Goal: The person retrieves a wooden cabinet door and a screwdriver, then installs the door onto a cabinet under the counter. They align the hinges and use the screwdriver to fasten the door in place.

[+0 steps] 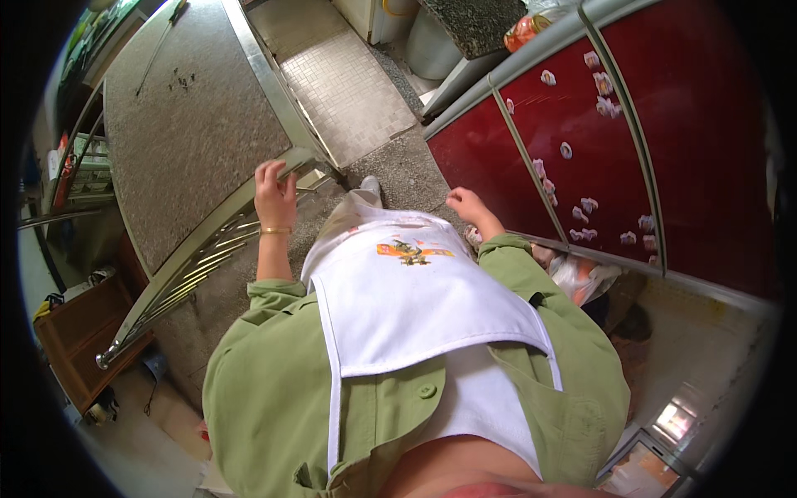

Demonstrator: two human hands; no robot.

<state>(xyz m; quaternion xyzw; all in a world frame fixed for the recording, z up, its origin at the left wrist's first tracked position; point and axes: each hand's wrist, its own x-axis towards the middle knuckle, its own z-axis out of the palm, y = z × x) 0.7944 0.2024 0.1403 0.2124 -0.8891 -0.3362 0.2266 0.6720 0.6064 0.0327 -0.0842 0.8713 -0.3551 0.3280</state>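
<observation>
Can see left hand (276, 192) with fingers bent and slightly apart, holding nothing, by the metal rim (234, 199) of the speckled counter (191, 158); cannot tell if touching. Can see right hand (470, 206) with fingers curled in close together, apparently empty, just short of the red cabinet front (490, 153). Would judge no handling under way: see no grip, nothing lifted; cannot tell what is done or left. Log white apron (432, 307) between and behind both sets of fingers. Note metal railing (193, 275) below and behind left fingers, likely to block a low reach; shoe (371, 184) ahead, between both sets. Add plastic bag (573, 272) behind and right of right fingers. Farther: flower stickers (566, 150) right of right fingers; dark crumbs (183, 80), then long thin tool (156, 54), well beyond left fingers; grey bin (432, 51) and orange packet (525, 31) far past right fingers.
</observation>
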